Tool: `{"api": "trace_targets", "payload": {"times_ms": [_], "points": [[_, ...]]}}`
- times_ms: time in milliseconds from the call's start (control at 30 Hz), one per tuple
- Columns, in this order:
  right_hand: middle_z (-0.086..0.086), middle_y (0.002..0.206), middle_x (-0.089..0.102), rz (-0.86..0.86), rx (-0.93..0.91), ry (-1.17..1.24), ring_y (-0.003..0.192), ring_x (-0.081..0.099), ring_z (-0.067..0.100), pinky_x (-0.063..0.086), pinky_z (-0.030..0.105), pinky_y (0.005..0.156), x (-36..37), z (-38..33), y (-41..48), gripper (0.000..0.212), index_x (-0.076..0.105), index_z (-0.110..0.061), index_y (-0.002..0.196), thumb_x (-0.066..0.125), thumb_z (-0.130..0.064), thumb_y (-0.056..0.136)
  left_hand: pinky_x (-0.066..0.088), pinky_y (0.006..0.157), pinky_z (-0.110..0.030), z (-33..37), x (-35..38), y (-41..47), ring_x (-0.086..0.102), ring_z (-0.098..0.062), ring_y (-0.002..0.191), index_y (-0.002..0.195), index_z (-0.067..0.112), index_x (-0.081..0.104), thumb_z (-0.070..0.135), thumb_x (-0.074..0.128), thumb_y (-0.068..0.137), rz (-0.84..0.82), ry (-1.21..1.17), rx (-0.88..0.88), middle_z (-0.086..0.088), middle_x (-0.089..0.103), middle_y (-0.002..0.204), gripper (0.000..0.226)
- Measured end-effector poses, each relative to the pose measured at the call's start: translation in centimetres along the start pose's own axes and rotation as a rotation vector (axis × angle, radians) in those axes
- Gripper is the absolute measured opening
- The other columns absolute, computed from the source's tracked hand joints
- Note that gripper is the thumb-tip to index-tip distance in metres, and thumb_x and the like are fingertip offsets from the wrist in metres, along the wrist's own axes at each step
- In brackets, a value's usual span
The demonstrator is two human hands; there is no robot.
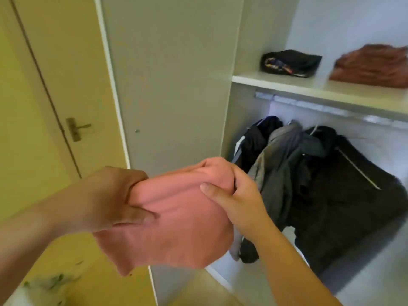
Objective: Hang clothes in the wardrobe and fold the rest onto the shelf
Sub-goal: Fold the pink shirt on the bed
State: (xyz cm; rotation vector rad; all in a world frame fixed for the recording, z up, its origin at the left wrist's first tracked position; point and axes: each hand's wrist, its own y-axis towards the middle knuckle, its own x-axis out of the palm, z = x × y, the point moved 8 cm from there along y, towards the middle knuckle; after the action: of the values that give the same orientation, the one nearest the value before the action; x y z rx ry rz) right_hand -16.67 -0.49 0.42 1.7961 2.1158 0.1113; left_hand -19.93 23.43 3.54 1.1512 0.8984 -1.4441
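Observation:
A folded pink garment (176, 226) hangs between my two hands in front of the open wardrobe. My left hand (112, 197) grips its left edge, thumb on top of the cloth. My right hand (234, 195) grips its upper right corner, thumb pressed across the fold. On the white shelf (287, 83) lie a folded black garment (289, 62) and a folded reddish-brown garment (373, 65). Under the shelf runs a metal rail (331, 109), from which dark and grey clothes (309, 173) hang.
The wardrobe's grey door (172, 85) stands open to the left of the hanging space. Behind it is a yellow room door with a brass handle (76, 129). A white patterned surface (44, 286) shows at the lower left.

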Motion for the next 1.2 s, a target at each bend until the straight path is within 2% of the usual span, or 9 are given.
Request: {"api": "trace_targets", "payload": {"times_ms": [133,233,333,500,600,733,833,1067,1200], "points": [[-0.020,0.118,0.069,0.233,-0.075,-0.090,0.110,0.062,0.001,0.050,0.031,0.096,-10.2,-3.5,-1.8,0.039,0.068,-0.034,0.119,0.081,-0.025,0.084,0.048,0.063,-0.022,10.0,-2.5,4.3,0.061,0.000,0.073,0.086,0.034,0.064,0.088,0.069,0.053,0.064,-0.107,0.257,0.022,0.066,0.075,0.064],[-0.021,0.122,0.065,0.374,-0.092,-0.197,0.111,0.060,-0.001,0.051,0.037,0.097,-17.1,-5.8,-3.7,0.048,0.063,-0.037,0.127,0.081,-0.037,0.083,0.046,0.057,-0.023,16.8,-3.5,6.6,0.061,-0.007,0.066,0.084,0.029,0.066,0.095,0.058,0.059,0.119,-0.183,0.433,0.013,0.066,0.069,0.071],[-0.019,0.128,0.063,0.474,-0.110,-0.271,0.116,0.060,0.002,0.051,0.040,0.101,-23.1,-8.1,-5.5,0.061,0.059,-0.037,0.132,0.082,-0.049,0.077,0.039,0.051,-0.020,23.0,-3.9,8.0,0.057,-0.010,0.060,0.079,0.023,0.066,0.073,0.067,0.072,0.159,-0.275,0.541,0.007,0.064,0.066,0.051],[-0.029,0.122,0.059,0.538,-0.150,-0.380,0.109,0.057,-0.011,0.047,0.017,0.093,-31.0,-12.3,-7.0,0.055,0.056,-0.038,0.130,0.082,-0.041,0.081,0.032,0.047,-0.019,31.1,-4.2,10.4,0.046,-0.010,0.050,0.070,0.023,0.062,0.043,0.079,0.081,0.221,-0.431,0.633,0.004,0.055,0.056,0.029],[-0.035,0.117,0.052,0.546,-0.172,-0.513,0.105,0.053,-0.013,0.041,0.009,0.086,-34.9,-15.7,-6.6,0.052,0.051,-0.046,0.123,0.081,-0.044,0.082,0.040,0.056,-0.022,35.2,-5.1,12.1,0.057,-0.012,0.059,0.079,0.021,0.068,0.042,0.079,0.082,0.288,-0.505,0.640,0.002,0.065,0.067,0.024],[-0.016,0.127,0.059,0.492,-0.180,-0.677,0.110,0.059,0.005,0.048,0.023,0.091,-39.3,-20.7,-3.9,0.058,0.055,-0.033,0.132,0.082,-0.040,0.081,0.049,0.066,-0.034,39.7,-6.5,14.7,0.063,-0.014,0.070,0.084,0.020,0.069,0.040,0.077,0.087,0.378,-0.616,0.608,0.001,0.069,0.075,0.021],[-0.007,0.135,0.057,0.438,-0.193,-0.861,0.118,0.057,0.013,0.047,0.027,0.098,-41.7,-25.0,-0.3,0.065,0.054,-0.024,0.139,0.082,-0.031,0.081,0.049,0.063,-0.030,42.7,-7.0,17.3,0.061,-0.009,0.067,0.084,0.017,0.070,0.038,0.074,0.089,0.401,-0.789,0.547,0.002,0.070,0.078,0.022],[0.000,0.151,0.046,0.372,-0.030,-1.242,0.132,0.050,0.024,0.044,0.037,0.106,-45.0,-27.6,9.2,0.073,0.043,-0.024,0.150,0.076,-0.026,0.085,0.062,0.073,-0.036,49.0,-3.9,24.7,0.076,-0.021,0.084,0.103,0.012,0.073,0.034,0.070,0.094,0.119,-1.319,0.363,-0.005,0.079,0.094,0.024],[0.002,0.148,0.047,0.474,0.078,-1.604,0.134,0.045,0.029,0.032,0.050,0.109,-47.2,-24.6,13.5,0.052,0.047,-0.034,0.145,0.054,-0.022,0.095,0.060,0.085,-0.047,51.0,-3.0,30.4,0.073,-0.029,0.092,0.119,0.008,0.066,0.035,0.073,0.088,-0.005,-1.260,0.329,-0.011,0.076,0.102,0.041]]}}
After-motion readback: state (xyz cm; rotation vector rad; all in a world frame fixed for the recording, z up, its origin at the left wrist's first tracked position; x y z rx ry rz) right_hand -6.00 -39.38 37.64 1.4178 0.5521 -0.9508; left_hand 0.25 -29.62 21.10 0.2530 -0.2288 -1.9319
